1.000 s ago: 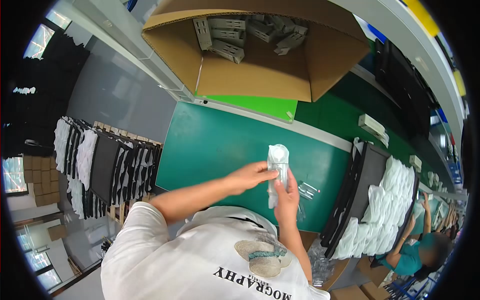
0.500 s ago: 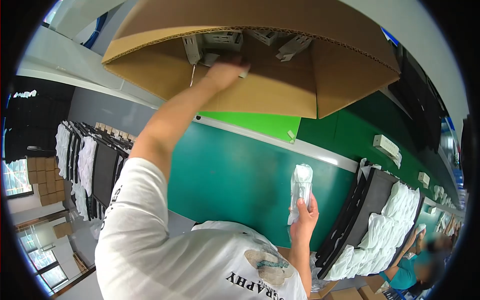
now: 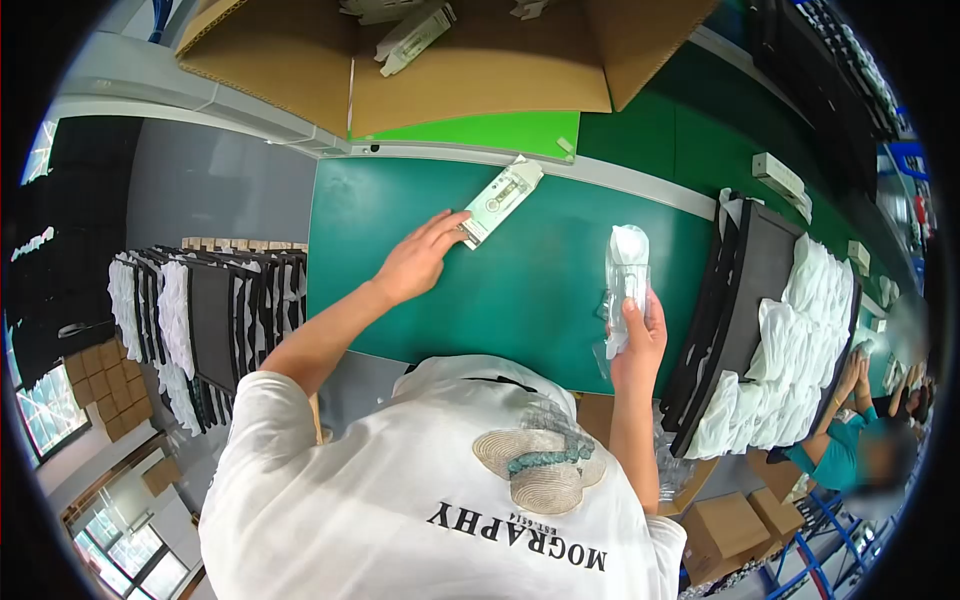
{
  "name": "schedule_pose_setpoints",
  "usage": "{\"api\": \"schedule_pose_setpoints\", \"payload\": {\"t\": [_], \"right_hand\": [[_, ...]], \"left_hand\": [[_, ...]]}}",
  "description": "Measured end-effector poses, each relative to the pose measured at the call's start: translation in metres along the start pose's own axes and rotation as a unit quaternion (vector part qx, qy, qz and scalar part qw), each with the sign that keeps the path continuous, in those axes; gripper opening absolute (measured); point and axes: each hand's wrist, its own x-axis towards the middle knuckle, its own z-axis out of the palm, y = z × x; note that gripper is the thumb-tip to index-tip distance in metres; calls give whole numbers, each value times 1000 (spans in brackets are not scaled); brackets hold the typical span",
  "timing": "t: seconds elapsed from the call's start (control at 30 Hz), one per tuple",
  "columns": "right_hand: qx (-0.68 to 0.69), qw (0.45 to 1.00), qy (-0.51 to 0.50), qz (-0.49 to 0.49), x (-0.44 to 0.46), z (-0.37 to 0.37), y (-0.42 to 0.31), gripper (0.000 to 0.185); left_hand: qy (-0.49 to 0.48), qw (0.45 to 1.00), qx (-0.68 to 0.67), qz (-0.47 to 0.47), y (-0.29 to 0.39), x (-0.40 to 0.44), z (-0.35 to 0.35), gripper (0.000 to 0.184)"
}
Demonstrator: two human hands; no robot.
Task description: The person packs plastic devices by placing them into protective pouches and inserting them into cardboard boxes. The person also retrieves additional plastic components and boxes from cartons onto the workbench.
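Note:
My left hand [image 3: 416, 262] has its fingers closed on the lower end of a small white printed box [image 3: 501, 203]. The box is tilted, its upper end showing raised flaps, over the green work table; I cannot tell whether it touches the surface. In my right hand [image 3: 640, 335] is a clear plastic-wrapped item [image 3: 629, 268] with a white rounded top, held upright between thumb and fingers. What exactly is inside the wrapping I cannot make out. A large cardboard carton [image 3: 480, 75] beyond the table holds several more small white boxes [image 3: 418, 38].
Around the hands is the green table top [image 3: 400, 190]. To the right, black trays [image 3: 745, 300] carry white wrapped items [image 3: 790, 350]. Another rack of trays [image 3: 210, 310] stands left. Cardboard boxes [image 3: 725, 530] sit low on the right, near a person in a teal top [image 3: 835, 450].
My left hand has come out of the carton and down over the table with a small white box. My right hand still holds the wrapped item. The view has shifted.

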Motion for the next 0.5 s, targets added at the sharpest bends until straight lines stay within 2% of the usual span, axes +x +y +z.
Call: {"api": "schedule_pose_setpoints", "payload": {"t": [0.07,0.1,0.17,0.2,0.3,0.47,0.5], "right_hand": [[3,1000,-2,-2,-8,-4,1,45],[3,1000,-1,1,-13,-5,0,45],[4,1000,0,-1,-20,-11,-2,45],[7,1000,1,-4,-23,-15,-2,46],[15,1000,5,-13,-32,-25,-2,47],[13,999,22,-33,-46,-42,-4,49],[8,999,18,-40,-47,-45,-5,49]], "left_hand": [[63,995,-51,-56,10,7,0,49],[67,995,-49,-53,16,16,2,49],[121,965,-124,-197,39,48,-3,57],[123,966,-124,-192,44,60,-1,57],[-8,957,-10,-290,48,91,8,66],[-57,960,-22,-274,51,82,6,71],[-100,948,-164,-255,50,76,4,71]]}}
